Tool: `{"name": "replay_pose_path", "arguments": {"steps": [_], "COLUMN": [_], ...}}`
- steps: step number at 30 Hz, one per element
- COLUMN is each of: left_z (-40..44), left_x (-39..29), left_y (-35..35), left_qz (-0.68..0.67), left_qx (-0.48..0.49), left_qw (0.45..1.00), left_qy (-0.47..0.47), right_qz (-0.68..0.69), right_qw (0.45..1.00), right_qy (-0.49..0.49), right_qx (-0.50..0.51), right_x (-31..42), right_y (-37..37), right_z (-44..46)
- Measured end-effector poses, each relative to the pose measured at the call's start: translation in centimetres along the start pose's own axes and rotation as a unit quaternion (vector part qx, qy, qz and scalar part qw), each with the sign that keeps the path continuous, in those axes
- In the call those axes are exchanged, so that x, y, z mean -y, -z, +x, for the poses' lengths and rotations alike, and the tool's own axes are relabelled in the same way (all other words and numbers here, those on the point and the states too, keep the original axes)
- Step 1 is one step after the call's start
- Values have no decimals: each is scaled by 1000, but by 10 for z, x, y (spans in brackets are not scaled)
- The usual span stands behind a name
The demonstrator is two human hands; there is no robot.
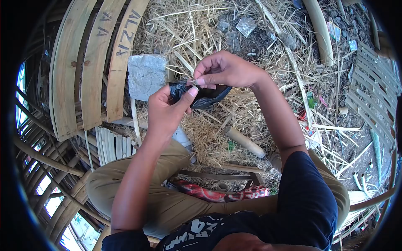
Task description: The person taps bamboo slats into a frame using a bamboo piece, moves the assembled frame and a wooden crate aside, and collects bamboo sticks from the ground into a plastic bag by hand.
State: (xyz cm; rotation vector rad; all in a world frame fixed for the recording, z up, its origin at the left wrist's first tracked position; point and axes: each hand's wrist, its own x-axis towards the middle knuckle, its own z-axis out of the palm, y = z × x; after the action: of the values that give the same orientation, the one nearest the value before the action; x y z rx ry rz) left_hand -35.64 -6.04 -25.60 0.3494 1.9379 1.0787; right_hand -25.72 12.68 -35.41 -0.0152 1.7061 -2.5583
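A black plastic bag [208, 101] hangs above the straw in front of me, with a dark opening facing up. My left hand [169, 106] is closed on the bag's left edge, thumb pointing up towards the right. The fingers of my right hand [222, 70] are pinched together just over the bag, close to my left thumb tip. Something small and pale seems to lie between the two thumbs, too small to name. Part of the bag is hidden behind my fingers.
A pale stone block [146, 77] stands left of my hands, beside curved wooden slats [125, 62] with lettering. A cut bamboo piece [245, 142] lies on the straw [205, 146]. Bamboo lattice [372, 88] stands at right; a red patterned cloth or bag [209, 193] lies below my legs.
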Motion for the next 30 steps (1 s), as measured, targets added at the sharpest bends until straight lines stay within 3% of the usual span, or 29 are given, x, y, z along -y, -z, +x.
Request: {"name": "replay_pose_path", "arguments": {"steps": [8,25,28,30], "left_z": [1,6,5,4], "left_x": [-3,20,14,12], "left_y": [-2,6,4,5], "left_qz": [32,144,120,103], "left_qx": [-54,-28,-38,-44], "left_qw": [998,989,992,994], "left_qy": [1,13,13,14], "right_qz": [-8,-62,-46,-270], "right_qw": [1000,997,996,935], "right_qy": [-21,-36,-42,13], "right_qx": [-12,-34,-65,-228], "right_x": [-6,-7,3,-9], "right_y": [-8,3,20,40], "right_z": [5,3,-8,-12]}}
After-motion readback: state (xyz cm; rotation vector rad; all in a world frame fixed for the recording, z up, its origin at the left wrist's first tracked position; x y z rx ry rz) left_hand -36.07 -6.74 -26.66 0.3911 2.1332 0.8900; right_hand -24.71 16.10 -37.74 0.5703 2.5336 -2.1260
